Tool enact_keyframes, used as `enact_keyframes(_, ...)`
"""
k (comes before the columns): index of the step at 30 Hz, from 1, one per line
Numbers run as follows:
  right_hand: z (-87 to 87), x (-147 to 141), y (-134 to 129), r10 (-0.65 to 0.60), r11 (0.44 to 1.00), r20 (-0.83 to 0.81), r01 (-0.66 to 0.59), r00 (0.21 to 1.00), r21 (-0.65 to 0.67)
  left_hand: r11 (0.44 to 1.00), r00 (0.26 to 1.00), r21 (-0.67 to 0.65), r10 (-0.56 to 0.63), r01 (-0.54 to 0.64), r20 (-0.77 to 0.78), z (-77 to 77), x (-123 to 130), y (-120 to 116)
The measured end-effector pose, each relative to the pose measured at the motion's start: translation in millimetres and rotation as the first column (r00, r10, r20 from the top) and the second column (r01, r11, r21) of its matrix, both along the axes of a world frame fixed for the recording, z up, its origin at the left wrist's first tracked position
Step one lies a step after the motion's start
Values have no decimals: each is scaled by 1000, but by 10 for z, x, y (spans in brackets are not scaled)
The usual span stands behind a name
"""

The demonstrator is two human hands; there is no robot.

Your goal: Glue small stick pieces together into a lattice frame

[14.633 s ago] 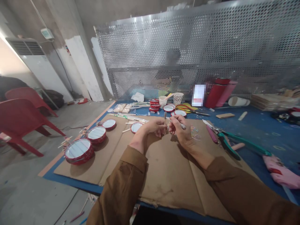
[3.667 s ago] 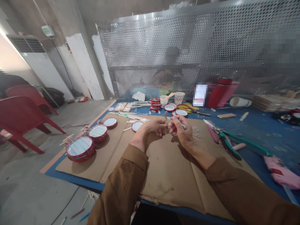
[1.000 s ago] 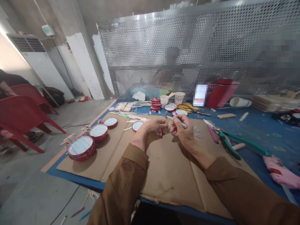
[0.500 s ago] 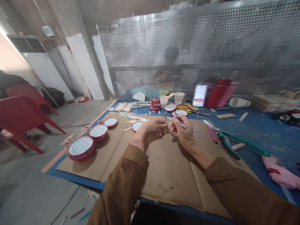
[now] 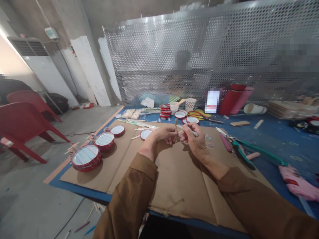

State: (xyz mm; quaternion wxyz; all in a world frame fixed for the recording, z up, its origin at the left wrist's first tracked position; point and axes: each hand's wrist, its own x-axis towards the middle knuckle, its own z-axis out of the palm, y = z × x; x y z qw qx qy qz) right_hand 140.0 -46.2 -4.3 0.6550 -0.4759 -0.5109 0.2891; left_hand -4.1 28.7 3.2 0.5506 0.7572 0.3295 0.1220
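Above the cardboard sheet (image 5: 179, 179), my left hand (image 5: 166, 134) pinches a small upright wooden stick (image 5: 176, 124). Close on its right, my right hand (image 5: 193, 136) is closed around a whitish pen-like tool (image 5: 195, 134), its tip side turned toward the stick. Fingers of both hands nearly meet, and they hide the lower part of the stick. A red-rimmed white lid (image 5: 146, 134) lies just beyond my left wrist. Small clips (image 5: 209, 144) are on the cardboard right of my right hand.
Three red round pieces with white tops (image 5: 86, 155) stand at the left. Teal-handled pliers (image 5: 243, 156) and a pink glue gun (image 5: 297, 182) lie right. Cups (image 5: 190, 104), scissors (image 5: 199, 115), a phone (image 5: 212, 101) and red bottle (image 5: 231, 99) stand along the perforated metal screen (image 5: 154, 53).
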Motion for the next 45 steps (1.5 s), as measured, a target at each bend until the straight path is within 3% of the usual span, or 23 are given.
enact_keyframes(15,14,-4,-10,22,999,-33,-20,999,50,1000,999,0,-12,12,33,-19,-3,9)
enact_keyframes(40,6,-12,-15,47,999,-23,-47,999,-14,1000,1000,1,5,-5,-19,24,0,-14)
enact_keyframes(45,-4,-8,-19,108,993,-31,-109,994,-36,1000,1000,6,-5,5,-12,28,-13,-20)
